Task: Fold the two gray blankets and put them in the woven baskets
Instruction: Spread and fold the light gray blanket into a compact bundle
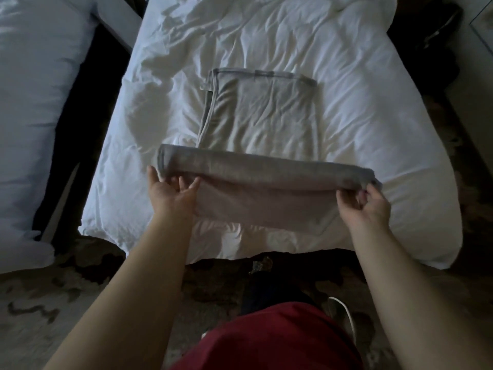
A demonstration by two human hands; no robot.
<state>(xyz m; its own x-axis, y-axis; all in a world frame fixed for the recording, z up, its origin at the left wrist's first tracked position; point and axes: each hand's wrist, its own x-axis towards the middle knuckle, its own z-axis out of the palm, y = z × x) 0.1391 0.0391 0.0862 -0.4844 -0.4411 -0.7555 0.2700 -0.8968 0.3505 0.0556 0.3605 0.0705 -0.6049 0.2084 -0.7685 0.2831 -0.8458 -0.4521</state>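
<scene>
White bed (346, 108) — left hand (170, 194) and right hand (365, 204) each grip an end of a folded gray blanket (266, 188).

No text, label or number can be read anywhere (the view is dim).

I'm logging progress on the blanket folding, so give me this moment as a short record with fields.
surface: white bed, duvet rumpled
blanket 1: folded gray blanket lying flat on the bed, beyond the hands
blanket 2: held gray blanket stretched between both hands above the near bed edge, partly folded
left hand: left hand grips the blanket's left end
right hand: right hand grips the right end
baskets: none in view
floor: patterned carpet
stage: one blanket folded, second mid-fold, neither in a basket
</scene>
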